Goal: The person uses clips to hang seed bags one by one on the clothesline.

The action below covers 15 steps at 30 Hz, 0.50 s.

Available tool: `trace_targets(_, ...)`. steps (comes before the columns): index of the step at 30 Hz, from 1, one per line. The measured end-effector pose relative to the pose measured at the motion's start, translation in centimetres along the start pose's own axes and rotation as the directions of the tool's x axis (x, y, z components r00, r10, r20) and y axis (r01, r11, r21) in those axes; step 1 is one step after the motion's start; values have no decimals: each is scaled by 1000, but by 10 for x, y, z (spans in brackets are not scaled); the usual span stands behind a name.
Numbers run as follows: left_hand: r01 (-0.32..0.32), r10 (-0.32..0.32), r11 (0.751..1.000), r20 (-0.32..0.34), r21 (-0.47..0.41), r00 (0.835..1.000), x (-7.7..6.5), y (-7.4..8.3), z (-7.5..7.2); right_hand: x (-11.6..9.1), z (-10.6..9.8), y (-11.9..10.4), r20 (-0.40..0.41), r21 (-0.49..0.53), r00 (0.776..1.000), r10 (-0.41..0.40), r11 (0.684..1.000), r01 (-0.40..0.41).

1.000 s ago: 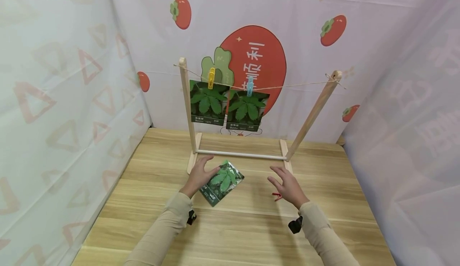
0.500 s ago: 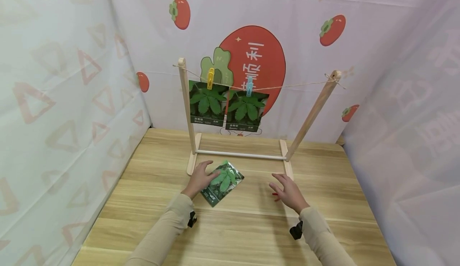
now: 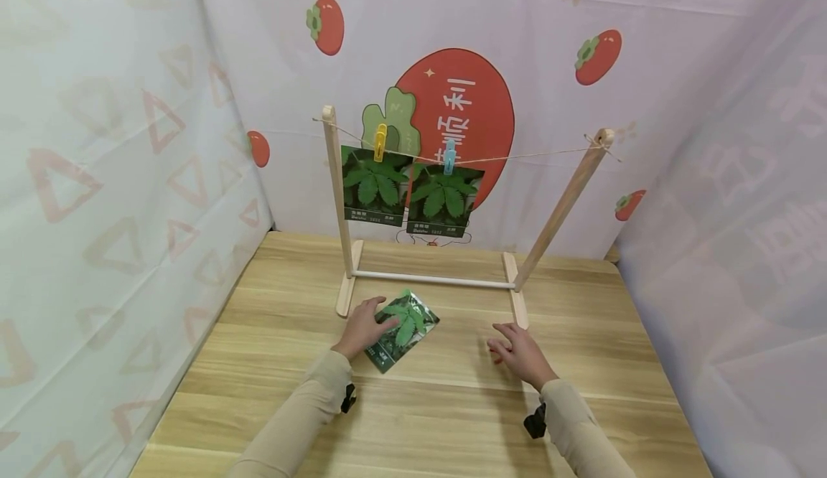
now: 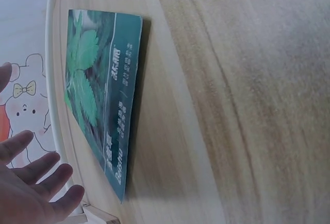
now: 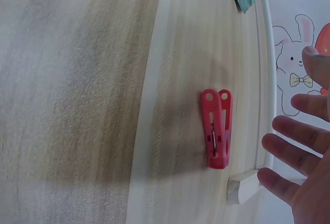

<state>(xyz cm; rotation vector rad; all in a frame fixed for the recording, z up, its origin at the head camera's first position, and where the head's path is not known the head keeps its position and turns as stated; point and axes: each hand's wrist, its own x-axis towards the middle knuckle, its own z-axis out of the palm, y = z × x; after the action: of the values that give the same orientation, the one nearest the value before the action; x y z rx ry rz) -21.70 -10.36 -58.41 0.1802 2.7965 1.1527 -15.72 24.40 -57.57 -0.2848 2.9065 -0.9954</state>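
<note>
A glossy green packet with a leaf picture (image 3: 405,331) lies aslant on the table. My left hand (image 3: 364,327) is over its left side, thumb overlapping it in the head view; the left wrist view shows these fingers (image 4: 44,170) spread with nothing between them. A red clothespin (image 5: 216,128) lies on the table below my right hand (image 3: 522,356), mostly hidden by it in the head view. In the right wrist view my right fingers (image 5: 296,131) are spread and apart from the clothespin. Two matching packets hang behind, one from a yellow clothespin (image 3: 380,142), one from a blue clothespin (image 3: 449,157).
A wooden rack carries a string (image 3: 517,156) between its left post (image 3: 337,191) and right post (image 3: 563,209). A white rod (image 3: 433,278) joins its feet on the wooden table (image 3: 426,420). Printed cloth (image 3: 549,4) stands behind and at both sides.
My right hand has come lower and nearer, covering more of the red clothespin. My left hand has moved slightly nearer and right over the packet. Packets and rack stay put.
</note>
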Motion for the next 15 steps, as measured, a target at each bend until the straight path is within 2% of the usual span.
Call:
trace_targets(8,28,-31,997,44,71,999,0,-4,7,-4,3,8,25,-90,1000,-6,996,8)
trace_targets(15,41,-50,988,61,152,997,-1,-2,14,-4,8,16,18,-118,999,-27,993,29)
